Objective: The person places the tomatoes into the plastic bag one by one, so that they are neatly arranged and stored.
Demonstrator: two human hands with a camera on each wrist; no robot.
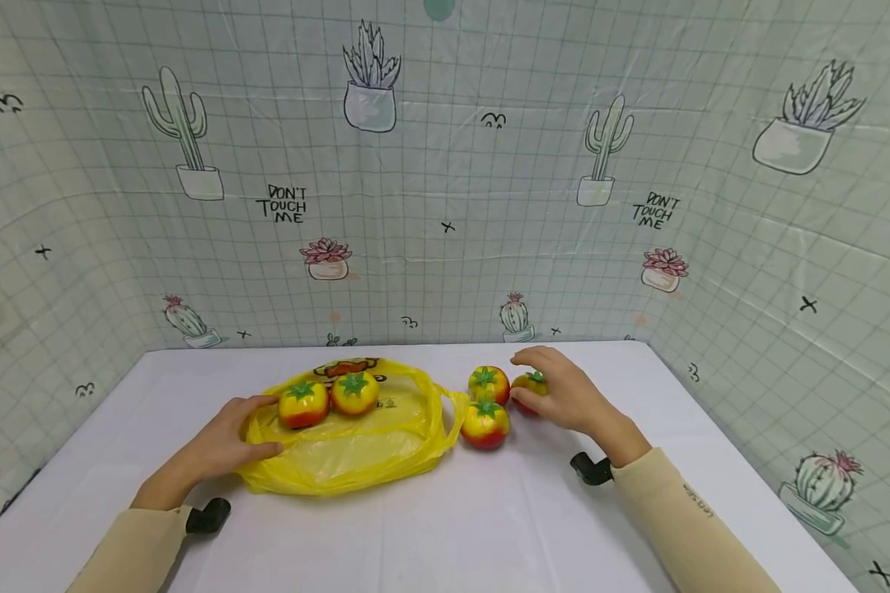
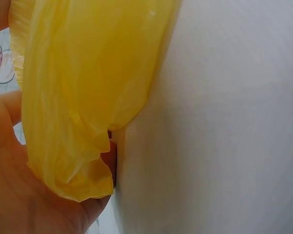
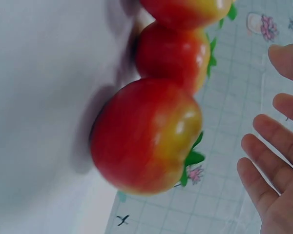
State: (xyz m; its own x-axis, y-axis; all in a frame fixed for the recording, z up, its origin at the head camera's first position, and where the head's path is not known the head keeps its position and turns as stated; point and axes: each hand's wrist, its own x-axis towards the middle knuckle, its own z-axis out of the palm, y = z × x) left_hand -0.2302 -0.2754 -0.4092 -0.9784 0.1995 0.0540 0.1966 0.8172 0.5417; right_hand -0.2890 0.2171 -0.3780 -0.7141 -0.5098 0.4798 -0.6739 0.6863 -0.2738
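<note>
On, or perhaps inside, the yellow bag point(image 1: 356, 463) sit two tomatoes point(image 1: 303, 407).

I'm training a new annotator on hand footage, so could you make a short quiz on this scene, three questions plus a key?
1. How many tomatoes lie outside the yellow bag?

2. True or false: the left hand touches the yellow bag.

3. Which of these is the right hand nearest to?
A) the left edge of the yellow bag
B) the rightmost tomato
C) the left hand

Key:
1. Three, grouped to the right of the bag.
2. True; the left wrist view shows the plastic against the hand.
3. B
</note>
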